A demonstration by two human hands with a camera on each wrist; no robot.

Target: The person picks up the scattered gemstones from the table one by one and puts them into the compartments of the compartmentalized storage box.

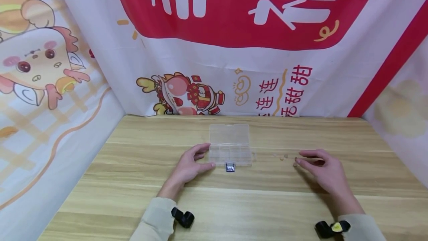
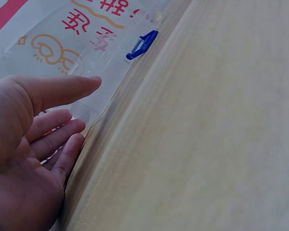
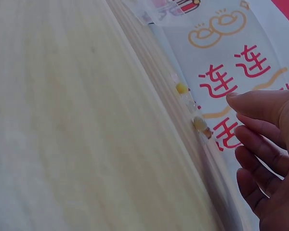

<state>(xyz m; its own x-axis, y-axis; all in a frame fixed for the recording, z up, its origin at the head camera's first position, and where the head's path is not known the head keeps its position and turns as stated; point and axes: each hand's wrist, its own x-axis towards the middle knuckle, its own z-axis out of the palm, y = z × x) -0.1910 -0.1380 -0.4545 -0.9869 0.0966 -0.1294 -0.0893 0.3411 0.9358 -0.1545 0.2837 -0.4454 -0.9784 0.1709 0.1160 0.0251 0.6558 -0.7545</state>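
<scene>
Nearest me, both cream sleeves (image 1: 157, 222) come in low, each with a black wrist camera strapped on. From there my left hand (image 1: 188, 168) lies on the wooden table (image 1: 133, 181), fingers relaxed, thumb and forefinger spread against the left end of a clear plastic compartment box (image 1: 230, 154); they touch it without curling round it. That box lies with its long axis running left to right between my hands, its lid (image 1: 229, 134) folded open flat on the far side, away from me. It is thin, transparent, rectangular, split by small dividers, with a blue latch (image 1: 230, 167) on the near edge just right of my left thumb. My right hand (image 1: 322, 170) rests well apart from the box, fingers loosely bent, holding nothing. Just left of its fingertips sit a few tiny beads (image 3: 182, 88), yellowish and glassy, scattered on the pale, streaky grain. Beyond everything hangs a printed white and red cloth backdrop (image 1: 214, 66).
</scene>
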